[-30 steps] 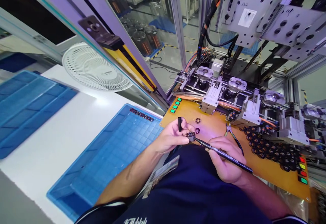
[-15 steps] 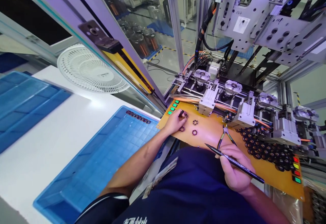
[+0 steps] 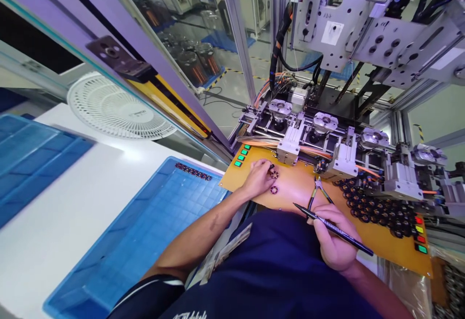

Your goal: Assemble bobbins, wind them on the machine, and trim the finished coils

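My left hand is over the left part of the orange panel, palm down, fingers bent together. A small black piece, perhaps a pen cap, pokes out from its fingers. Right at the fingertips lies a small copper-wound ring, and a second wound ring rests just below it. My right hand grips a black marker pen, its bare tip pointing up and left. Beyond that hand, cutting pliers lie on the panel with handles spread.
Many dark wound rings are massed on the panel's right. Machine fixtures line its far edge. At left, a blue tray holds a row of rings along its far edge. A white fan stands behind the glass frame.
My left hand has shifted right along the rings, covering the two on the left and reaching the upper right one. My right hand keeps the pen almost still. The view has shifted slightly.
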The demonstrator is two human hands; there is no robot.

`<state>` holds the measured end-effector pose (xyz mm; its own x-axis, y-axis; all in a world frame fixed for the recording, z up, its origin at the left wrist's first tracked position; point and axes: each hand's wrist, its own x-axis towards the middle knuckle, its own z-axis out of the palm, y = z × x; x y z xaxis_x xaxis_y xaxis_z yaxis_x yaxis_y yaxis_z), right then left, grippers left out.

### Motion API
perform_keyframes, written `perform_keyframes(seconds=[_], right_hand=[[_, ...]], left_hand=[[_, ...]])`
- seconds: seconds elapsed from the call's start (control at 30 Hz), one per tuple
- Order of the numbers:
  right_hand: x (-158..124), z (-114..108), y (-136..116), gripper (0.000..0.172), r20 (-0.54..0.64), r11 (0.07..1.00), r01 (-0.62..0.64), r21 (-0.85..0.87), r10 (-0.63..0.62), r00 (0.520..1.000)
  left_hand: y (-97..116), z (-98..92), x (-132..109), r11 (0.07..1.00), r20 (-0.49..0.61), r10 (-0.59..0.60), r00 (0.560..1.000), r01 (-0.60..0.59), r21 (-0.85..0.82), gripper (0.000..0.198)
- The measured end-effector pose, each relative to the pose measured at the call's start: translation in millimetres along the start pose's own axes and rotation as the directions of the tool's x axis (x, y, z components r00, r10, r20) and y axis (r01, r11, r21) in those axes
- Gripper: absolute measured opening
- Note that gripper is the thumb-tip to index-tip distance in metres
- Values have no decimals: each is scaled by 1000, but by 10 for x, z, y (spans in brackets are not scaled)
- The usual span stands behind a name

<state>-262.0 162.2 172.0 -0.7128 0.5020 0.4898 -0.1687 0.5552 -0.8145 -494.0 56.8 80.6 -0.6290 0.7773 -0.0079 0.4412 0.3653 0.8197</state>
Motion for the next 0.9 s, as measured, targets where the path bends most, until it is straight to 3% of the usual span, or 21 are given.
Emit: perform_keyframes(seconds=[0.17, 0.3, 0.4, 0.47, 0.5, 0.63, 0.9], right_hand=[[54, 43, -21, 17, -14, 1000, -22, 10, 22, 1000], [105, 108, -48, 14, 9, 989, -78, 126, 78, 997], [161, 153, -78, 16, 18, 979, -50, 198, 47, 999], [194, 172, -92, 18, 25, 977, -28, 212, 23, 999], [205, 177, -96, 18, 34, 976, -25, 214, 19, 999], [222, 182, -100, 19, 83, 975, -33, 219, 15, 996], [242, 206, -121, 19, 100, 979, -49, 197, 30, 995]], left_hand=[[237, -263, -215, 969, -5, -23, 1000, 21, -247, 30], [447, -411, -431, 863, 63, -37, 997, 64, -501, 39], [576, -442, -531, 586, 191, -82, 978, 202, -785, 48], [640, -438, -568, 383, 274, -92, 957, 288, -878, 53], [665, -432, -581, 336, 299, -94, 950, 313, -888, 53], [724, -416, -614, 271, 344, -108, 933, 361, -892, 54], [746, -451, -635, 245, 378, -66, 924, 382, -891, 52]])
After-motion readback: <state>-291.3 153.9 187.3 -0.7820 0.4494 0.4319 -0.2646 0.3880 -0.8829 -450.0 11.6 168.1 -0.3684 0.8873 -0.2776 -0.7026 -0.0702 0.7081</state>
